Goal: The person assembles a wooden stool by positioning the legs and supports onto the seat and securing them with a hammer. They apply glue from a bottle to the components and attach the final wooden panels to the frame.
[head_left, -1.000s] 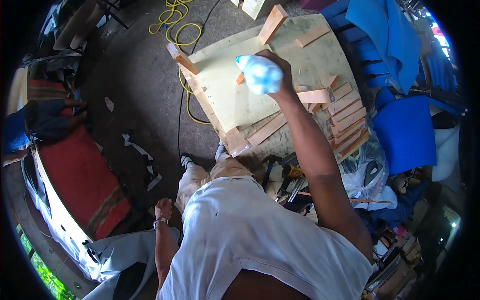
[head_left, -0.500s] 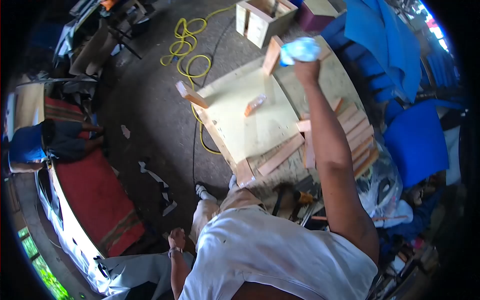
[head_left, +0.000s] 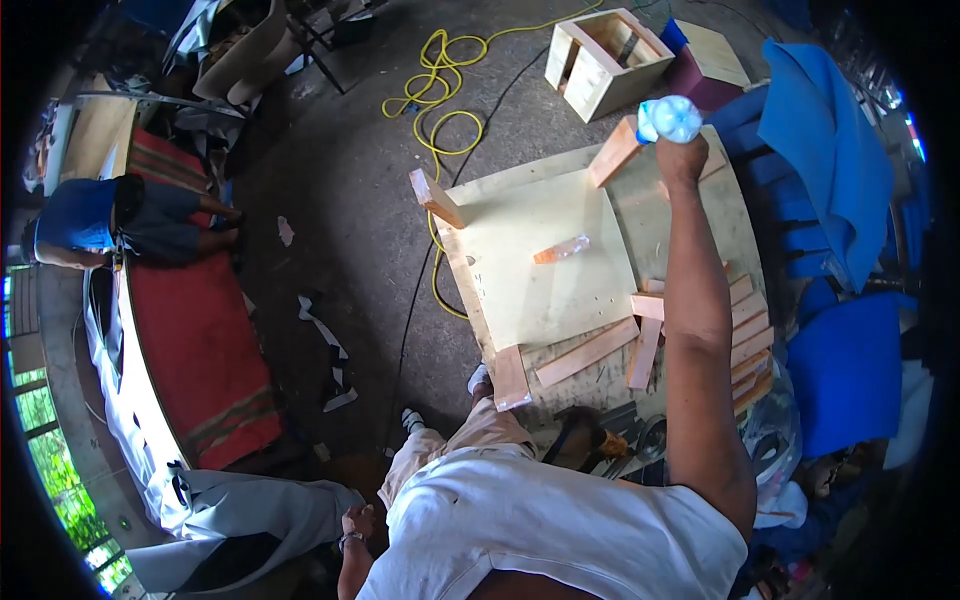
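Observation:
My right hand is closed around a clear plastic bottle with a blue part, held out at arm's length. The bottle is right at the top of an upright wood block on the far corner of a pale plywood panel. Another block stands at the left corner and a third at the near corner. Mid-panel lies a small clear bottle with an orange end. Hanging low by my side, my left hand has its fingers curled, and nothing shows in it.
Wood strips lie along the panel's right side. A wooden box stands beyond it, near a coiled yellow hose or cord. Blue chairs are on the right. Someone in blue is by a red-covered bench.
My view has shifted, so the panel and blocks sit farther right and lower. The bottle stays in my right hand, near the far block's top.

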Motion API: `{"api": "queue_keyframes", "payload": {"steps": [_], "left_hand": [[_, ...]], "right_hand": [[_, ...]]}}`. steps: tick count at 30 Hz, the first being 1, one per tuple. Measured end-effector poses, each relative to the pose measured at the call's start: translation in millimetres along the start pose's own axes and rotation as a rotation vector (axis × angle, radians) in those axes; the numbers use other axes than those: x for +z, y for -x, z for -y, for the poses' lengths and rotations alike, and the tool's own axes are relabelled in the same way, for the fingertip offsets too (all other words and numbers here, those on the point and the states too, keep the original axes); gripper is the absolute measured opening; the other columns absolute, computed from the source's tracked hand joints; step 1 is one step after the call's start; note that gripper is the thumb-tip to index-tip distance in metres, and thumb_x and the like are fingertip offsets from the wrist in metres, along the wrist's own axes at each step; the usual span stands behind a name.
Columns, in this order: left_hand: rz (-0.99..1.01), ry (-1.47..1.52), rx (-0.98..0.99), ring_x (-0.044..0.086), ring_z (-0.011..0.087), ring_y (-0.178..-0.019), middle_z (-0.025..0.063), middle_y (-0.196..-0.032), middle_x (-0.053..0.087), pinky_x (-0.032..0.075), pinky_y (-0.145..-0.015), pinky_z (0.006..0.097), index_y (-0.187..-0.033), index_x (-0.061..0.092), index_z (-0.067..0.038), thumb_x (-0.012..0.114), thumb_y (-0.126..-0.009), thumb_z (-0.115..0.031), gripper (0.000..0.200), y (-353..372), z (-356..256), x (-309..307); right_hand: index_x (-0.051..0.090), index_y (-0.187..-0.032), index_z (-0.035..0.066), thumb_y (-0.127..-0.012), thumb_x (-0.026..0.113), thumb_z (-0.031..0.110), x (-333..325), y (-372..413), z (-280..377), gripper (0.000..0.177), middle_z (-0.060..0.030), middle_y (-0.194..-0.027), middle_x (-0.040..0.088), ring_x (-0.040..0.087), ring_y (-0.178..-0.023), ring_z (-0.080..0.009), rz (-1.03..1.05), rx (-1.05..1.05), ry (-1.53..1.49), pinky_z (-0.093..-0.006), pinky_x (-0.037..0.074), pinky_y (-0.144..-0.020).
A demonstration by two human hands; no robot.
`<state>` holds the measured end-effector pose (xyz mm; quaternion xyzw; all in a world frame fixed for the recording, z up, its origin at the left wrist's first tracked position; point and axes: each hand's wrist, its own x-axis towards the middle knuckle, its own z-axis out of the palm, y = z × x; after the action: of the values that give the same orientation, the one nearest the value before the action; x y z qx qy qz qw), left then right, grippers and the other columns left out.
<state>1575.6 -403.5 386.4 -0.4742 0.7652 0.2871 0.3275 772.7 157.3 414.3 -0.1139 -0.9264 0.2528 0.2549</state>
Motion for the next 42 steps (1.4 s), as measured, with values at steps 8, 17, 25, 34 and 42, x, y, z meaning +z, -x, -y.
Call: {"api": "queue_keyframes", "payload": {"steps": [8,17,25,34,42], "left_hand": [[-0.080,0.193,-0.265,0.066,0.0167,-0.069,0.0097,-0.082,0.070,0.053,-0.062,0.0303,-0.101,0.071,-0.004,0.066,-0.085,-0.020,0.024,21.8,0.7,16.9],[-0.002,-0.015,-0.111,0.065,0.0173,-0.066,0.0093,-0.078,0.069,0.053,-0.060,0.0306,-0.100,0.069,-0.003,0.066,-0.085,-0.019,0.022,1.0,-32.5,2.9],[-0.045,0.425,-0.352,0.067,0.0195,-0.077,0.0078,-0.085,0.069,0.054,-0.064,0.0345,-0.095,0.070,-0.006,0.062,-0.085,-0.026,0.024,-4.9,-25.3,-3.5],[0.071,-0.296,0.231,0.063,0.0292,-0.101,0.0078,-0.110,0.068,0.053,-0.085,0.0441,-0.102,0.068,-0.011,0.065,-0.075,-0.024,0.030,-24.2,23.4,0.9],[0.101,-0.950,0.492,0.062,0.0241,-0.106,0.0032,-0.114,0.066,0.053,-0.085,0.0410,-0.108,0.067,-0.017,0.062,-0.080,-0.024,0.029,-31.1,-10.9,-12.4]], "right_hand": [[0.069,-0.093,0.004,-0.077,0.065,0.032,10.6,-39.5,37.1,0.032,-0.0246,-0.097,0.068,0.065,-0.095,-0.0414,0.149,0.002,0.130,-0.0464,0.052,-0.081],[0.068,-0.099,0.005,-0.075,0.078,0.036,-14.3,-30.1,3.2,0.040,-0.0212,-0.094,0.070,0.066,-0.092,-0.0400,0.082,-0.065,0.024,-0.0460,0.052,-0.078],[0.069,-0.104,0.006,-0.074,0.080,0.037,-39.9,-20.3,25.9,0.045,-0.0202,-0.097,0.070,0.067,-0.093,-0.0362,0.289,-0.056,0.094,-0.0443,0.052,-0.079],[0.071,-0.091,0.007,-0.077,0.066,0.027,20.5,-40.3,26.1,0.025,-0.0226,-0.098,0.068,0.065,-0.094,-0.0412,0.044,0.008,0.004,-0.0487,0.051,-0.081],[0.067,-0.105,0.010,-0.080,0.064,0.024,-49.3,-28.3,26.7,0.030,-0.0221,-0.096,0.068,0.065,-0.095,-0.0405,0.188,-0.169,0.162,-0.0481,0.052,-0.081]]}}
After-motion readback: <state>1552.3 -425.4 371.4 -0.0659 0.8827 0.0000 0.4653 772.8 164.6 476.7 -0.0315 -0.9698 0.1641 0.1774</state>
